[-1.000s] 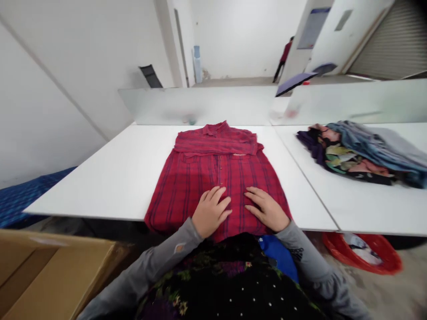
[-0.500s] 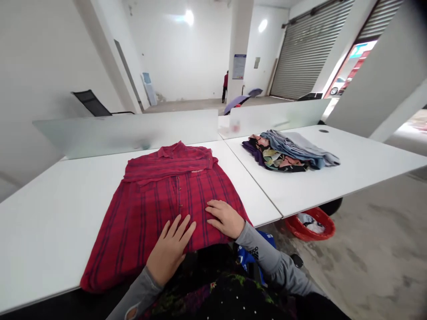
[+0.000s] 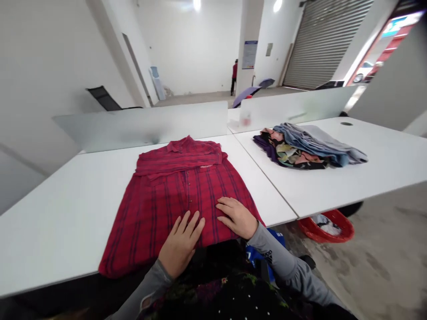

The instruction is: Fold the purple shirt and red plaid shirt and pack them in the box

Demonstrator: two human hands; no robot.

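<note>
A red plaid shirt lies flat on the white table, collar away from me and sleeves folded across the chest. My left hand rests palm down on the shirt's near hem, fingers spread and open. My right hand lies flat beside it on the hem's right part, fingers stretched out, holding nothing. Both arms wear grey sleeves.
A heap of mixed clothes sits on the adjoining white table to the right. A red basket with cloth stands on the floor under it. Frosted dividers line the tables' far edge. A person stands far off.
The view has swung right, then slightly back, bringing the room and right table into sight. Both hands stay flat on the shirt's hem; the left hand has slid a little nearer me.
</note>
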